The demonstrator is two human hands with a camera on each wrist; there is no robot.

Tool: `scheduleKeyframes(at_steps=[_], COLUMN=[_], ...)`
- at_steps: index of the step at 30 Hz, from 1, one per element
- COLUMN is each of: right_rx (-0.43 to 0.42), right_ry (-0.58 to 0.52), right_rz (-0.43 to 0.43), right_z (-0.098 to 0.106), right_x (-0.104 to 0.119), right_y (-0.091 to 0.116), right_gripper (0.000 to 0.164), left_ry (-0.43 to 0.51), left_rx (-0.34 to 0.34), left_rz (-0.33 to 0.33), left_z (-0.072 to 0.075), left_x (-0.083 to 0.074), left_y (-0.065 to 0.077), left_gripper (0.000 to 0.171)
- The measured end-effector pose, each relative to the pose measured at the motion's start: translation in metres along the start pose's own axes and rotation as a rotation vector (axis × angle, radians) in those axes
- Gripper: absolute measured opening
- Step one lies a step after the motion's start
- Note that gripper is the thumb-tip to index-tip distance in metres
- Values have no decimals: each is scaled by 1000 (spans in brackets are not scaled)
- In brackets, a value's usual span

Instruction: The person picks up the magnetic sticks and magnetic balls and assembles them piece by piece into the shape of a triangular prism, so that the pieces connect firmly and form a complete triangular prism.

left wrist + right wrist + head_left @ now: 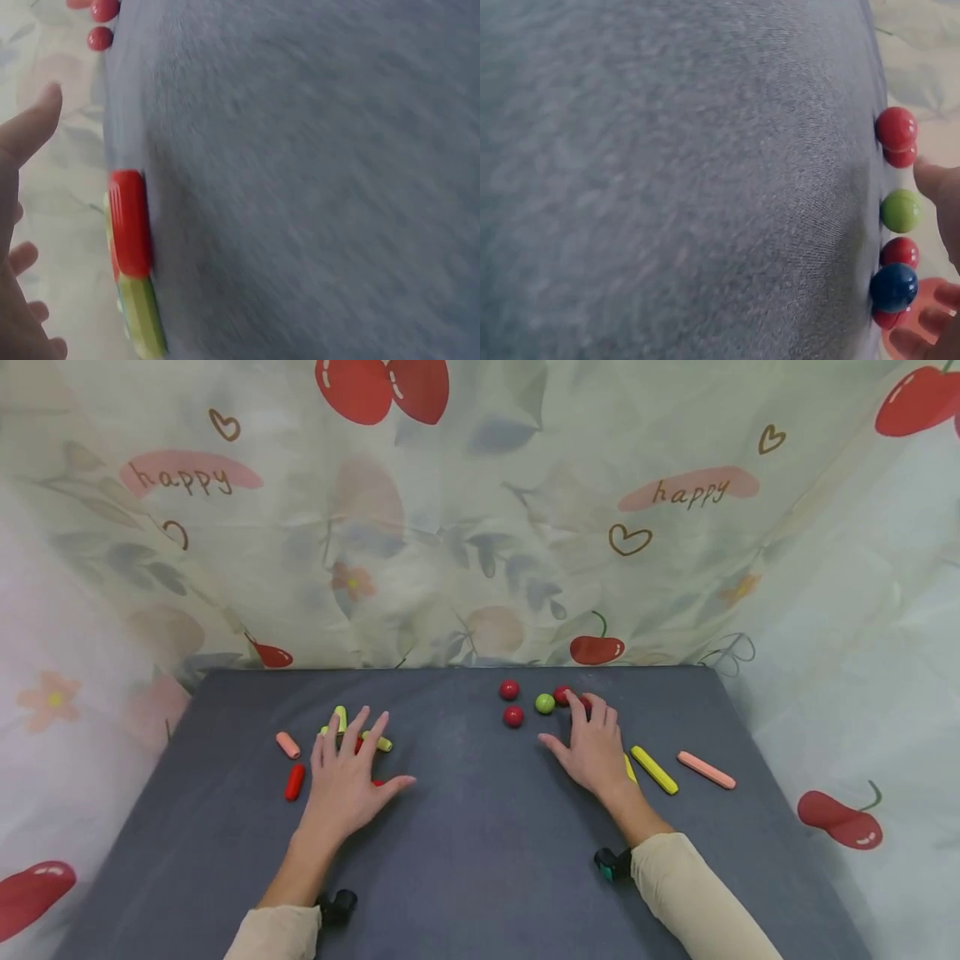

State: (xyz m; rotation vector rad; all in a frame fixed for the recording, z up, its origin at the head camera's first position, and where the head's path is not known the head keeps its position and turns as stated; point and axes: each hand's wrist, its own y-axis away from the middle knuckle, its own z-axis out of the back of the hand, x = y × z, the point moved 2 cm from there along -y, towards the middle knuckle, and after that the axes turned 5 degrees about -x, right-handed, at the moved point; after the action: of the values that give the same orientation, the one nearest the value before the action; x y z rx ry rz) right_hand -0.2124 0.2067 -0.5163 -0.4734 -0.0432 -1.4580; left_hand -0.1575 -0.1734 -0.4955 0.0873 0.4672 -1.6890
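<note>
My left hand [345,785] hovers with fingers spread over a group of short coloured sticks, holding none. Around it lie a pink stick [288,745], a red stick [295,782] and a yellow-green stick [341,718]; others are partly hidden under the fingers. In the left wrist view a red stick [131,223] lies in line with a yellow-green stick [141,315]. My right hand [596,756], fingers apart and empty, is over small balls. A green ball [544,703], red balls [513,717] and, in the right wrist view, a dark blue ball [894,287] are near it.
Right of the right hand lie a long yellow stick [654,769] and a long pink stick [707,770]; another yellow one is partly covered by that hand. A printed curtain [450,527] rises along the back and sides of the grey table [480,860].
</note>
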Motion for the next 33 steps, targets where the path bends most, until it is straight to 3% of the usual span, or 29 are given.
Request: scheduleKeyframes(at_steps=[11,21,33], right_rx=[-26,-17,-42], right_ry=[-75,-116,-141], right_rz=[-74,-110,-44], right_z=[-1,-2,-1], right_x=[-2,-5,2], right_y=[-4,1,10], right_gripper=[64,36,39], left_ry=[168,187,154], left_rx=[67,64,45], left_rz=[90,76,40], left_z=[4,5,-3], left_x=[32,42,32], left_y=[19,26,20], left_gripper=[105,46,23])
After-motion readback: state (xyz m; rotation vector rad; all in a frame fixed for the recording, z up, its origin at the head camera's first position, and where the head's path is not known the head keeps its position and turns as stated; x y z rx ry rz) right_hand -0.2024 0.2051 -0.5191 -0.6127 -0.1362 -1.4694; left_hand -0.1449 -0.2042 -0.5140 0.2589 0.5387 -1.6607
